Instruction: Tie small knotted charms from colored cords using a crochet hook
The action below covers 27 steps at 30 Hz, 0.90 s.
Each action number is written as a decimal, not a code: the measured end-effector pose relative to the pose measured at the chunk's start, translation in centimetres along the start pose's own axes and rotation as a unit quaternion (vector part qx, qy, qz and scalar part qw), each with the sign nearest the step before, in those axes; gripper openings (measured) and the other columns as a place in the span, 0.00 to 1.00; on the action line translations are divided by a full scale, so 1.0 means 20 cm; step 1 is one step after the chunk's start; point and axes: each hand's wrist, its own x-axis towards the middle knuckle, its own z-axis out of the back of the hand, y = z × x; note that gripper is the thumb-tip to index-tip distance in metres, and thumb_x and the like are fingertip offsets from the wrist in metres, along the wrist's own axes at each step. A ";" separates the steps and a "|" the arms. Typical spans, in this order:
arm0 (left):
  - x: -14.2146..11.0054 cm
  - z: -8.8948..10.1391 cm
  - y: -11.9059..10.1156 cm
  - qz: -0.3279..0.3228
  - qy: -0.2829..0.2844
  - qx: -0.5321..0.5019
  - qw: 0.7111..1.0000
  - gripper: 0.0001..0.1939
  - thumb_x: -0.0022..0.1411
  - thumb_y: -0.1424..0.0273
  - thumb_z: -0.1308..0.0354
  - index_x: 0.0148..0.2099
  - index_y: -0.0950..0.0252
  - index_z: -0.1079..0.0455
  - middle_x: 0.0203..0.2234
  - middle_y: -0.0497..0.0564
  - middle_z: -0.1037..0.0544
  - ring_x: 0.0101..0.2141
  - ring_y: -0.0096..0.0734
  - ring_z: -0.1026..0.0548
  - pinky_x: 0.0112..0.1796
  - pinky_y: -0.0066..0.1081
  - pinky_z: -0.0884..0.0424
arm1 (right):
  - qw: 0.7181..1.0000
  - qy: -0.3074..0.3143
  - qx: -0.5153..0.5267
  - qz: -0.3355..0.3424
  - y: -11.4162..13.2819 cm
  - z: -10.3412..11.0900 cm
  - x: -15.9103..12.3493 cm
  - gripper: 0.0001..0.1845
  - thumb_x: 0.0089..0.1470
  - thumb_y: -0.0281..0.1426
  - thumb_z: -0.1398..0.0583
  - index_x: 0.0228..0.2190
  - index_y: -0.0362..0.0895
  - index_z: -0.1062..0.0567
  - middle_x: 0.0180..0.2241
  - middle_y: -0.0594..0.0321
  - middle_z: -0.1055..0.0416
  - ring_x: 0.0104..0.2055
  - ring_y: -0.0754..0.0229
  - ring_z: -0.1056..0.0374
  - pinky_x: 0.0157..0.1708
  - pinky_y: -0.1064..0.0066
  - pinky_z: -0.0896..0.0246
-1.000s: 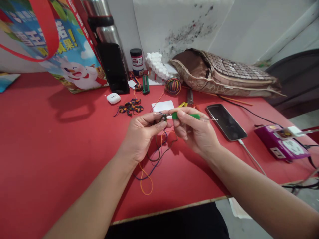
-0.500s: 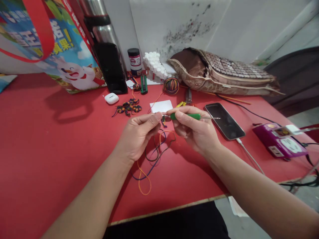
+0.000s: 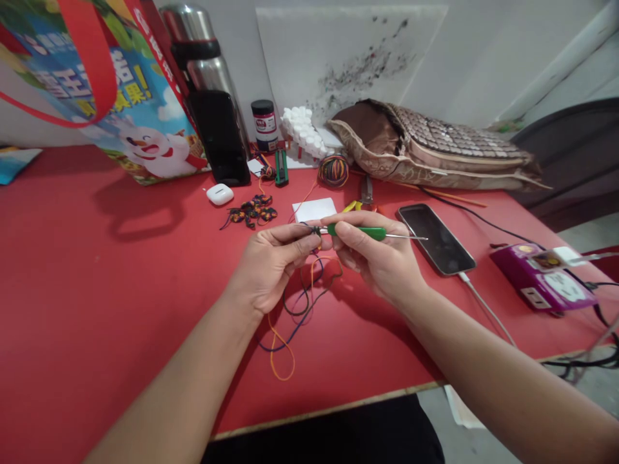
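My left hand (image 3: 271, 261) pinches a small knot of coloured cords (image 3: 315, 231) between thumb and forefinger. Orange, blue and dark strands (image 3: 290, 316) trail from it down onto the red table (image 3: 97, 290). My right hand (image 3: 374, 258) is closed on a green-handled hook tool (image 3: 360, 231). Its metal end meets the knot, and its other thin metal end sticks out to the right. The two hands touch above the middle of the table.
A pile of finished knots (image 3: 251, 211), a white earbud case (image 3: 219, 194), a white card (image 3: 314, 209), a ball of multicoloured cord (image 3: 333, 169) and pliers (image 3: 367, 190) lie behind the hands. A phone (image 3: 436, 237) on a cable and a purple power strip (image 3: 544, 283) lie right. Bag, flask and cushion stand at the back.
The hands stayed together with only small shifts; the tool's tip has moved back to the knot in the left fingers. The view has tilted slightly.
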 end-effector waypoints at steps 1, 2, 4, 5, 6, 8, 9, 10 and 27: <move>0.00 0.00 0.00 0.008 0.004 0.001 1.000 0.16 0.38 0.72 0.16 0.32 0.65 0.14 0.26 0.51 0.15 0.28 0.26 0.20 0.31 0.24 0.26 | 1.000 0.006 0.005 -0.001 0.00 0.00 0.00 0.07 0.54 0.35 0.28 0.34 0.46 0.12 0.21 0.66 0.26 0.19 0.69 0.39 0.16 0.75 0.47; 0.00 0.01 0.00 0.013 0.007 0.001 1.000 0.17 0.38 0.71 0.16 0.34 0.65 0.13 0.26 0.52 0.15 0.28 0.27 0.20 0.31 0.24 0.26 | 1.000 0.011 0.011 -0.003 0.01 0.00 0.00 0.07 0.54 0.35 0.28 0.34 0.46 0.12 0.21 0.66 0.26 0.18 0.69 0.39 0.16 0.75 0.47; 0.00 0.01 0.00 0.014 0.012 0.001 1.000 0.17 0.40 0.72 0.17 0.36 0.65 0.13 0.27 0.52 0.14 0.29 0.29 0.19 0.31 0.26 0.25 | 1.000 0.019 0.018 -0.009 0.01 -0.01 0.00 0.07 0.53 0.36 0.27 0.33 0.46 0.12 0.21 0.66 0.26 0.18 0.69 0.40 0.16 0.75 0.47; 0.00 0.01 0.00 0.012 0.012 -0.001 1.000 0.17 0.41 0.72 0.17 0.37 0.64 0.13 0.28 0.53 0.14 0.30 0.30 0.18 0.32 0.27 0.25 | 1.000 0.018 0.017 -0.012 0.01 -0.01 0.00 0.08 0.52 0.36 0.27 0.33 0.46 0.12 0.21 0.66 0.26 0.18 0.69 0.41 0.16 0.75 0.46; 0.00 0.01 0.00 0.008 0.010 -0.004 1.000 0.16 0.42 0.73 0.18 0.37 0.64 0.13 0.28 0.53 0.14 0.30 0.31 0.18 0.32 0.27 0.25 | 1.000 0.015 0.015 -0.012 0.01 -0.01 -0.01 0.08 0.52 0.36 0.27 0.34 0.46 0.12 0.22 0.66 0.26 0.18 0.69 0.41 0.16 0.75 0.46; 0.00 0.00 0.00 0.002 0.003 -0.015 1.000 0.16 0.43 0.74 0.19 0.37 0.64 0.13 0.29 0.52 0.13 0.31 0.30 0.18 0.34 0.26 0.25 | 1.000 0.004 0.006 -0.001 0.00 -0.01 -0.01 0.08 0.54 0.37 0.28 0.35 0.46 0.12 0.23 0.66 0.26 0.19 0.69 0.41 0.16 0.75 0.45; 0.00 -0.01 0.01 0.002 -0.003 -0.024 1.000 0.16 0.44 0.76 0.20 0.38 0.64 0.13 0.29 0.52 0.13 0.32 0.28 0.18 0.34 0.25 0.25 | 1.000 -0.002 -0.001 0.007 -0.01 -0.01 -0.01 0.08 0.55 0.37 0.28 0.36 0.46 0.12 0.23 0.66 0.26 0.19 0.69 0.41 0.16 0.75 0.45; -0.01 -0.02 0.01 0.005 -0.010 -0.034 0.999 0.15 0.44 0.77 0.20 0.38 0.64 0.13 0.29 0.51 0.14 0.32 0.27 0.18 0.34 0.23 0.26 | 1.000 -0.007 -0.009 0.015 -0.02 0.00 -0.01 0.08 0.57 0.37 0.29 0.37 0.46 0.12 0.24 0.66 0.26 0.19 0.70 0.41 0.17 0.75 0.45; -0.01 -0.06 0.02 0.013 -0.053 -0.080 0.995 0.06 0.57 0.84 0.31 0.35 0.71 0.16 0.23 0.53 0.17 0.18 0.13 0.33 0.20 0.15 0.41 | 0.999 -0.005 -0.013 0.052 -0.03 -0.02 -0.01 0.05 0.60 0.33 0.31 0.36 0.45 0.13 0.22 0.68 0.28 0.18 0.70 0.40 0.17 0.75 0.46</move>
